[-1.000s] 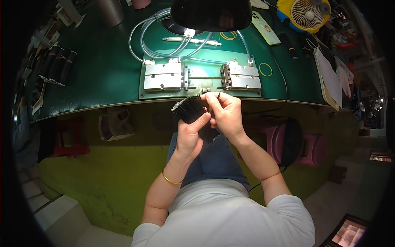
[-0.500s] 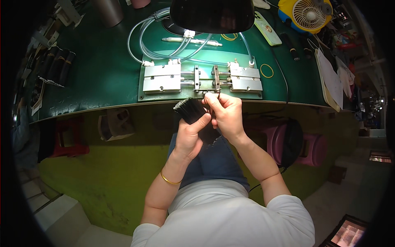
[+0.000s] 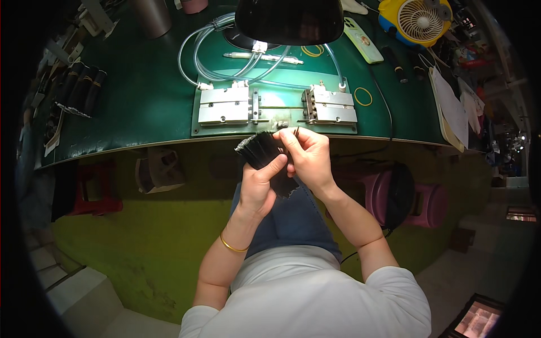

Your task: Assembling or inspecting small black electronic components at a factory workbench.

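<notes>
While the left hand [image 3: 258,186] wraps a black strand bundle [image 3: 264,153], thumb pressed across its middle, the pale-tipped end pokes out at eleven o'clock from that hand! At two o'clock, the right hand [image 3: 310,158] pinches, thumb to forefinger, apparently on a thin dark strand [image 3: 297,131]. The bundle looks light, bendy, apt to splay; mid-length seems the surest hold.
</notes>
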`<state>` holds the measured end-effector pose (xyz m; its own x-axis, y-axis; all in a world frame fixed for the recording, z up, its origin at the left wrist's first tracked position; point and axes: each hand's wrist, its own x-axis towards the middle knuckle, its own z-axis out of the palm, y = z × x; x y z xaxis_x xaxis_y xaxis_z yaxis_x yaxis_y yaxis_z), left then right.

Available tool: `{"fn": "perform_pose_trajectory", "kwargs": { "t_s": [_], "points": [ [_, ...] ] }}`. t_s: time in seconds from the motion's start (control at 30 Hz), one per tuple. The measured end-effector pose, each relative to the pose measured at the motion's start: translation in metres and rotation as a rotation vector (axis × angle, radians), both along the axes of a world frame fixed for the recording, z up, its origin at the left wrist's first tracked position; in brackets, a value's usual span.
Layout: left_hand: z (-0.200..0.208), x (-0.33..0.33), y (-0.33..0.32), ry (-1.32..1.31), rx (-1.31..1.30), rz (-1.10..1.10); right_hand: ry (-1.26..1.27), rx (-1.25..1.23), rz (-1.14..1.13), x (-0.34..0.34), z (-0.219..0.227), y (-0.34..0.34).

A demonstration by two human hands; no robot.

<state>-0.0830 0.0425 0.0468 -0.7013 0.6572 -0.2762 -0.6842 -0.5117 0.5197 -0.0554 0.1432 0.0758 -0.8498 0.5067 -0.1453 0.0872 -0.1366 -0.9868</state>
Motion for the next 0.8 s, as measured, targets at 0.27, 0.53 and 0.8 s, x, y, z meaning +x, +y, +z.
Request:
{"fn": "perform_pose_trajectory", "kwargs": {
  "t_s": [0.27, 0.53, 0.8],
  "points": [
    [0.0013, -0.0012, 0.0041, 0.011, -0.003, 0.028, -0.001, -0.036, -0.031, -0.0036, -0.0043, 0.0027],
    [0.0035, -0.0033, 0.0038, 0.033, -0.011, 0.003, -0.01, -0.033, -0.05, -0.0034, -0.0041, 0.004],
    [-0.0027, -0.0054, -0.0027, 0.093, 0.004, -0.052, 0.045, 0.01, 0.029, -0.0019, 0.0013, 0.001]
  ]
}}
